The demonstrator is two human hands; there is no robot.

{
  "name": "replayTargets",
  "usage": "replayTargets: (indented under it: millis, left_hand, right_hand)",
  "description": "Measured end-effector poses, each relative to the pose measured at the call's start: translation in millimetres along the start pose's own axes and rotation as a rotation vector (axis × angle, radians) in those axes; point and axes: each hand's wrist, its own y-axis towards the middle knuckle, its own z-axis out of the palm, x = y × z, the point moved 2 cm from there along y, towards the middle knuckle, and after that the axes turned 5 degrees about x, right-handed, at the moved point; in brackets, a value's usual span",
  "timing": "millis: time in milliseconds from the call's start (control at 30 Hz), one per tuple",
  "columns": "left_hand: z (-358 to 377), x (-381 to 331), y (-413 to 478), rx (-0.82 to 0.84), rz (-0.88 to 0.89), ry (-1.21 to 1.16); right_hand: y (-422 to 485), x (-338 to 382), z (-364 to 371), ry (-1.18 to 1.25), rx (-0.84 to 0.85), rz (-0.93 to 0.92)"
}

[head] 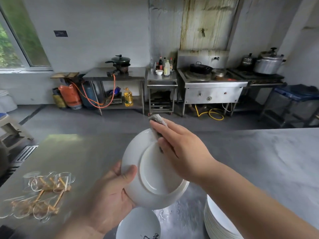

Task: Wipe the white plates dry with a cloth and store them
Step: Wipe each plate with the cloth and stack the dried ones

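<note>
Stainless-steel worktop [82, 157] in a grey-floored kitchen, with a steel stove range [212, 87] against the far wall.

Task object: a round white ceramic plate [155, 180], held in the air above the near part of the worktop. It is tilted, with its underside and foot ring toward me and its eating face turned away. The oval it shows has its long axis running from near me up toward the far wall.

Grip: my left hand [110, 192] clasps the plate's lower left rim, thumb on the underside. My right hand [183, 152] pinches a folded grey cloth [158, 119] against the upper rim.

Edges and room: the worktop's far edge lies just beyond the plate, with open floor between it and the range. Bare steel separates the plate from clear glass cups on a wooden rack [43, 192] at the left. A stack of white plates [217, 219] sits under my right forearm. A white dish with dark markings [138, 223] sits directly below the held plate.

Hidden or unclear: my left fingers are behind the plate. Most of the cloth is under my right fingers. The stack and the dish are cut off by the lower frame edge. The markings on the dish cannot be read.
</note>
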Motion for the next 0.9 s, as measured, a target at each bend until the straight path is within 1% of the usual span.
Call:
replayTargets:
  millis: [33,100,167,233,300,333,367,400,433,467,533,600,667,733,767,800,900]
  left_hand:
    - [0.4,-2.3,1.6,-0.006,0.02,-0.001]
    - [2.5,-8.1,5.5,-0.066,0.08,0.023]
    - [4.7,-10.9,9.2,-0.112,0.133,0.03]
    - [7.9,-8.7,12.2,-0.12,0.155,0.009]
    - [8.0,-3.1,13.4,-0.127,0.096,-0.028]
    - [6.8,0.9,13.3,-0.102,0.053,-0.053]
    - [5.3,3.7,12.4,-0.039,0.004,-0.107]
    - [3.5,2.6,10.8,0.001,-0.037,-0.156]
    - [0.0,-0.6,8.8,-0.021,-0.088,-0.167]
    - [-3.7,-6.3,8.4,-0.05,-0.149,-0.15]
    - [-7.5,-17.1,9.3,-0.006,-0.194,-0.067]
    - [-7.3,-18.2,11.1,-0.041,-0.176,0.022]
    - [-2.5,-11.7,13.3,-0.105,-0.134,0.068]
    - [2.3,-7.5,13.6,-0.125,-0.072,0.075]
    - [4.1,-7.4,13.1,-0.12,-0.048,0.079]
    - [5.5,-8.4,13.3,-0.122,-0.024,0.086]
    - [1.6,-6.0,14.7,-0.211,0.04,0.078]
  right_hand:
    - [5.6,-1.2,-5.9,0.016,0.002,-0.016]
    - [5.5,-4.3,-5.9,0.084,-0.085,0.064]
    - [-9.3,-7.8,9.0,0.22,-0.235,0.242]
    - [-28.9,-8.4,34.5,0.413,-0.319,0.408]
    - [-41.7,-10.3,52.9,0.535,-0.351,0.494]
    - [-42.3,-13.9,54.0,0.545,-0.361,0.523]
    - [-39.5,-19.0,50.4,0.52,-0.358,0.539]
    - [-34.5,-24.3,42.9,0.476,-0.34,0.525]
    - [-28.0,-28.5,32.8,0.435,-0.301,0.483]
    - [-20.3,-29.9,21.3,0.397,-0.233,0.421]
    - [-6.5,-23.9,0.9,0.253,-0.046,0.246]
    - [4.8,-11.1,-11.2,0.017,0.081,0.059]
    - [14.0,3.0,-15.5,-0.185,0.111,-0.078]
    - [18.6,9.8,-15.3,-0.241,0.102,-0.158]
    - [18.3,8.5,-14.8,-0.212,0.088,-0.16]
    - [15.2,4.5,-13.4,-0.161,0.065,-0.125]
    - [-10.9,-13.0,6.0,0.009,-0.027,0.091]
